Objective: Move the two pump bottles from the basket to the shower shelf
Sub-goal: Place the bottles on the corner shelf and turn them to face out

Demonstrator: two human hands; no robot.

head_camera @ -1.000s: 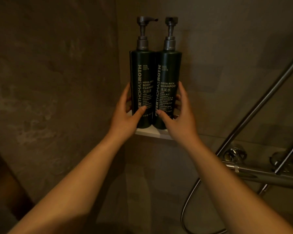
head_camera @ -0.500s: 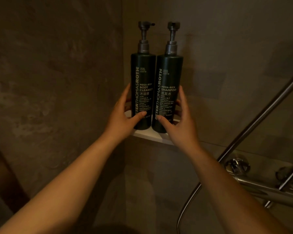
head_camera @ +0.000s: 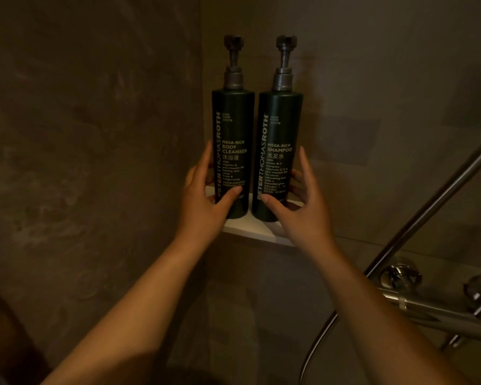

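On the white corner shelf we see our left hand clasping the body cleanser bottle, right hand the shampoo bottle.

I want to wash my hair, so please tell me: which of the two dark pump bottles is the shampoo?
The right-hand bottle, held by the right hand: its label reads SHAMPOO. The left-hand bottle reads BODY CLEANSER.

Two dark pump bottles upright on white corner shelf: body cleanser bottle gripped by left hand, shampoo bottle by right hand. Chrome shower fittings lower right.
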